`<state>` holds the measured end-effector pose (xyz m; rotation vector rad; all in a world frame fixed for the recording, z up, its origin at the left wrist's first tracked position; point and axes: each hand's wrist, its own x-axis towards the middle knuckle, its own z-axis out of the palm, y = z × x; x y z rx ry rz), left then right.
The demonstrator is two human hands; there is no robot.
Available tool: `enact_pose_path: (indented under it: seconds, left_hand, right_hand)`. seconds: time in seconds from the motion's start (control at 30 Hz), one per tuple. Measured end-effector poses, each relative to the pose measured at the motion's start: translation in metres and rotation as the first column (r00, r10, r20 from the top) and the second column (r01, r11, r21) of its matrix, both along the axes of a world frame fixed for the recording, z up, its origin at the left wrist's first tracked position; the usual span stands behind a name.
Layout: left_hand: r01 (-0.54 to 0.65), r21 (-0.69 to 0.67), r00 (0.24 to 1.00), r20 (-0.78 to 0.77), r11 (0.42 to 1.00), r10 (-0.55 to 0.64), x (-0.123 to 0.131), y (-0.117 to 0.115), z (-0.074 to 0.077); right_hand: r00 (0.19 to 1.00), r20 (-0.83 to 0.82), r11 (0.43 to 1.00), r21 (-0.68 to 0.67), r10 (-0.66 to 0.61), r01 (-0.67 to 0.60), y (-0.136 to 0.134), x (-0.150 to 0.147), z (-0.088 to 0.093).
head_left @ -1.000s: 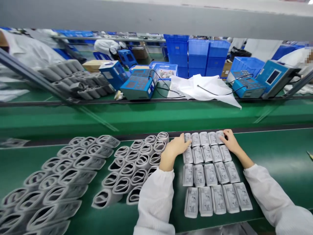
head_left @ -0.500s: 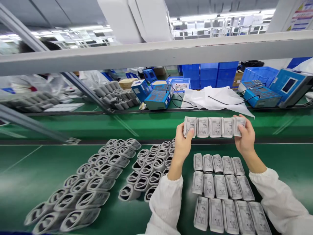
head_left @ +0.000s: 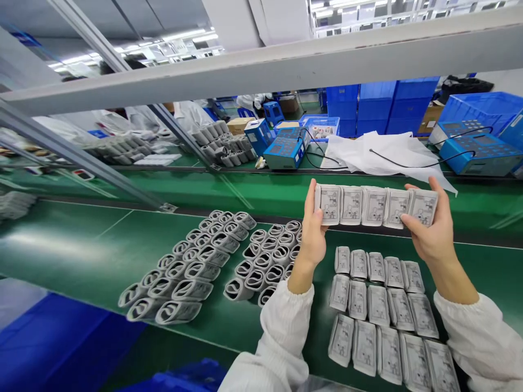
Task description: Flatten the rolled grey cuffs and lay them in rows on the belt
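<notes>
While the left hand (head_left: 314, 242) and the right hand (head_left: 437, 237) are both raised, a single row of five flat, grey, folded fabric packs with printed line drawings (head_left: 373, 206) is clamped end to end between them. The row is lifted clear of the long, smooth green worktop (head_left: 81, 228), its printed faces turned toward the wearer, and it appears in front of the green band beyond the far edge. The left hand presses on the outer end with its thumb at the lower corner; the right hand pinches the other end, thumb across the front near the last two packs, fingers along the side. How far the hidden fingertips reach behind is hard to tell.

Nearer the wearer, three more rows of five matching grey packs (head_left: 378, 305) lie on the worktop between the white-sleeved forearms. To their left stand two clusters of rolled grey fabric cuffs with oval openings, a smaller one (head_left: 265, 260) partly hidden by the left arm and a larger one (head_left: 204, 271) beyond it.

The step in hand looks to be handling one whole row as a unit. Any move from here would call for steady, equal inward pressure, since the three middle packs seem held only by their neighbours and could drop out.
</notes>
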<state>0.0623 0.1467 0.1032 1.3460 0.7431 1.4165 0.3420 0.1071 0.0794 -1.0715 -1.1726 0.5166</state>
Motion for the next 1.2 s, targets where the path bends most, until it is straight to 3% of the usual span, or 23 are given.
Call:
enact_pose_path:
  seconds: [0.37,1.2]
  left_hand:
    - [0.044,-0.038,0.997,0.068,0.998,-0.041,0.004,-0.010,0.007]
    - [0.122,0.010,0.985,0.123,0.992,-0.123,0.004,-0.023,0.016]
  right_hand:
    - [0.994,0.066,0.996,-0.015,-0.089,0.091,-0.002,0.002,0.008]
    - [0.998,0.030,0.998,-0.033,-0.057,0.058,0.000,0.001,0.005]
